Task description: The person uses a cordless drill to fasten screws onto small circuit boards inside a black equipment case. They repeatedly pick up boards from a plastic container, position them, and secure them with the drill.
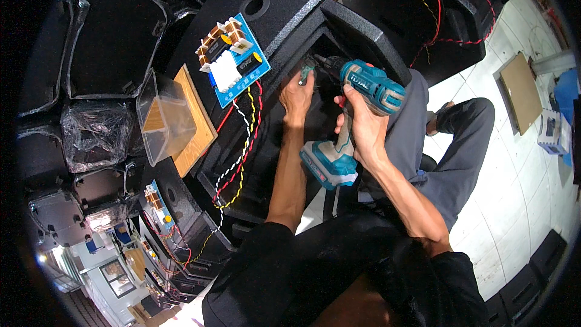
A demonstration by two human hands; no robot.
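Note:
My right hand [367, 124] is wrapped round the handle of a teal and black cordless drill [369, 85]. Its teal battery [330, 165] hangs below the grip, and its chuck points left into the opening of a black speaker cabinet [296, 21]. Just in front of the drill's tip, my left hand [296, 98] reaches into that opening with its fingers closed around a small greenish piece [307, 70] too dim to name. On the cabinet's left side lies a blue crossover circuit board [261, 72] with copper coils. Twisted wires [247, 139] in red, yellow and white run down from it.
A clear plastic bin [166, 118] stands on a wooden board [196, 130] to the left. Further black cabinets, some wrapped in film [97, 136], fill the far left. Another cabinet with red wires [437, 18] is at the upper right. Cardboard [520, 94] lies on the tiled floor [484, 212].

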